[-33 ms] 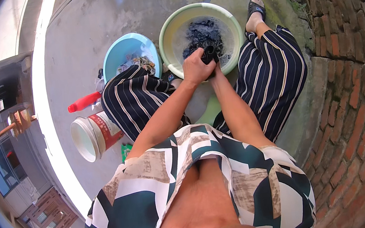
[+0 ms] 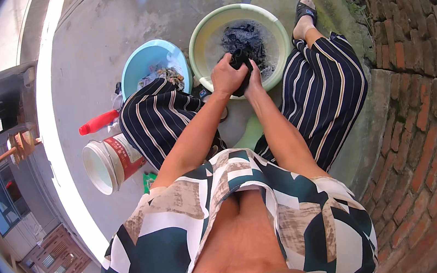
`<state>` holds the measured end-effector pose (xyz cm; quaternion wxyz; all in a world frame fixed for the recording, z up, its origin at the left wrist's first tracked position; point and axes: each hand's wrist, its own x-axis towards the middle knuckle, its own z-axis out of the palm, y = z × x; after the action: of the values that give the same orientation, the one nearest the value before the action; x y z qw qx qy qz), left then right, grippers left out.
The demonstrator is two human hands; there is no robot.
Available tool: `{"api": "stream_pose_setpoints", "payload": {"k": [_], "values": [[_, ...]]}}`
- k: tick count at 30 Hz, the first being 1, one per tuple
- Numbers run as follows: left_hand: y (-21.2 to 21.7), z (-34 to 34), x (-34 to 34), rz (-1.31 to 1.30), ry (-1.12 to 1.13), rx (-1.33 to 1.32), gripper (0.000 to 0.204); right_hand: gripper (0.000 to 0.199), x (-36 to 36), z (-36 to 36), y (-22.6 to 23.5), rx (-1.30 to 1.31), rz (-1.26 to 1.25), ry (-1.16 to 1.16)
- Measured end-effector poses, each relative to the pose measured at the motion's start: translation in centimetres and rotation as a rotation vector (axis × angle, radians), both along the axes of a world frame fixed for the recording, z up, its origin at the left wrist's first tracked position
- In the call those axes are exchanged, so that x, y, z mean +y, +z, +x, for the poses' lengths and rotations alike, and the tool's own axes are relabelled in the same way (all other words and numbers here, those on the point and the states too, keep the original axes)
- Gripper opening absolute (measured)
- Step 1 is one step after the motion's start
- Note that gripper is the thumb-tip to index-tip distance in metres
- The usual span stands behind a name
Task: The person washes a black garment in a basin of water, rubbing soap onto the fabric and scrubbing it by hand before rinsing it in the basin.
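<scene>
Left hand [image 2: 227, 75] and right hand [image 2: 254, 81] clamped on black cloth [image 2: 241, 59], farther apart than before, wrists over basin [image 2: 196, 56] near rim, soapy water [image 2: 270, 44] ahead.

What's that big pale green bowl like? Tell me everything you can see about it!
The bowl is round and wide, with a thick rim, and looks like plastic. It sits upright on the grey ground in front of the person, to the right of a blue tub. Inside are cloudy water, some suds and a dark, wet heap of cloth. The left hand and right hand hold black cloth at its near side; whether they touch the rim is unclear.
</scene>
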<state>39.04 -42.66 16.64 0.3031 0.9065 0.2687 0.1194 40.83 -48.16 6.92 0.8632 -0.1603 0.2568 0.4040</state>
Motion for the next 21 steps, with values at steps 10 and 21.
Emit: {"api": "stream_pose_setpoints", "payload": {"k": [10, 21], "values": [[-9.3, 1.8, 11.2, -0.467, 0.436, 0.16, 0.055, 0.034, -4.0, 7.0, 0.6, -0.684, -1.09, 0.778], [-17.6, 0.3, 6.8, -0.172, 0.134, 0.483, 0.039, 0.048, 4.9, 7.8, -8.3, -1.796, -1.351, 0.687]]}}
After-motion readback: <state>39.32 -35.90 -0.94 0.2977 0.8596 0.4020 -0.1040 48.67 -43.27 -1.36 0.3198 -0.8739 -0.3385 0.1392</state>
